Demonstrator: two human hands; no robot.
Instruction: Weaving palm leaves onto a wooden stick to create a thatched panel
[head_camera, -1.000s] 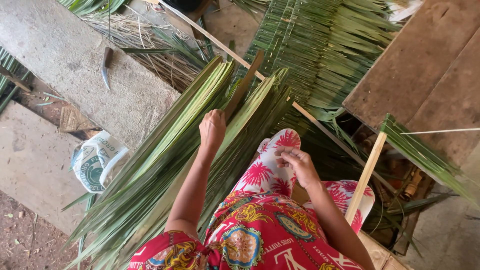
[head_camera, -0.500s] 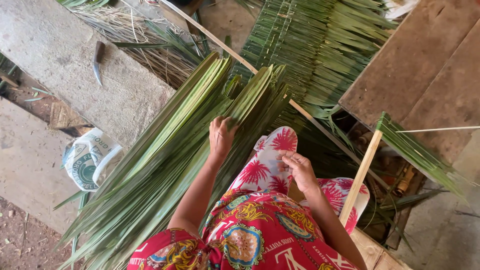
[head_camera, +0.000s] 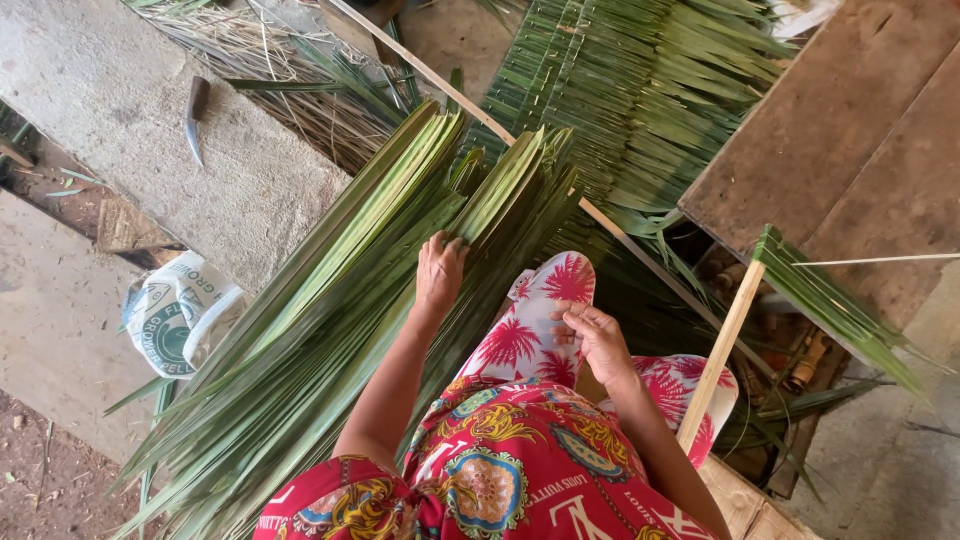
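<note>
Two grey concrete slabs (head_camera: 110, 120) lie beside our big pile of long green leaves (head_camera: 330, 300), on its far side from our lap. Bare dirt shows past the slabs. A wooden board (head_camera: 850, 130) sits on the other side of the pile, with a woven mat of leaves (head_camera: 640, 90) between them.

One white bag (head_camera: 170, 320) with green print lies against the pile; we cannot see inside it.

A pale stick (head_camera: 715, 360) leans near our knee, beside the pile. A small knife (head_camera: 195, 115) rests on the slab, well away from the pile.

Our left hand (head_camera: 438, 272) lies on the pile, fingers curled around a leaf. Our right hand (head_camera: 595, 335) rests on our red flowered clothes (head_camera: 520, 450), fingers bent, pinching something too small to tell.
</note>
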